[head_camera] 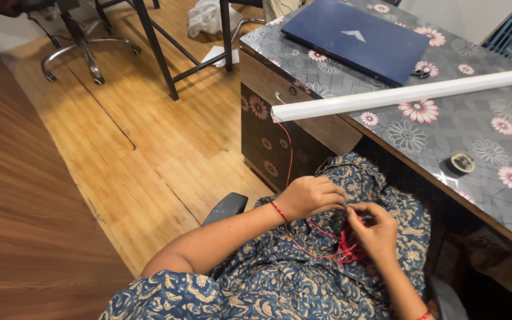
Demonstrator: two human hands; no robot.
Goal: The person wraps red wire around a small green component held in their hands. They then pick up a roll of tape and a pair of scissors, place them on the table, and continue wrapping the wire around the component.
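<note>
Seated at a desk (445,127) with a grey floral top, lap covered in blue patterned cloth. Both hands down in the lap, just below the desk's near edge, working a thin red wire (340,249).

Left hand (310,197) curled narrow, fingers drawn in over the wire, a red thread band at the wrist. Right hand (376,228) touching it fingertip to fingertip, also closed small, pinching the same wire; exactly which fingers grip cannot be told. Neither hand nearer than the other: wire caught between the two.

Wire bunched in a loose red tangle directly under the right hand, on the lap. From the hands, one strand running up and a little left, its long axis near vertical in the view, to the near end of a long white tube light (410,93) lying across the desk. That end overhanging the desk's left corner, above the hands.

Wire very fine, bright red, slack and looping, no visible stripped end.

On the desk beyond the tube: closed dark blue laptop (355,38). Near the desk's front edge, right of the hands, a roll of black tape (461,163).
</note>
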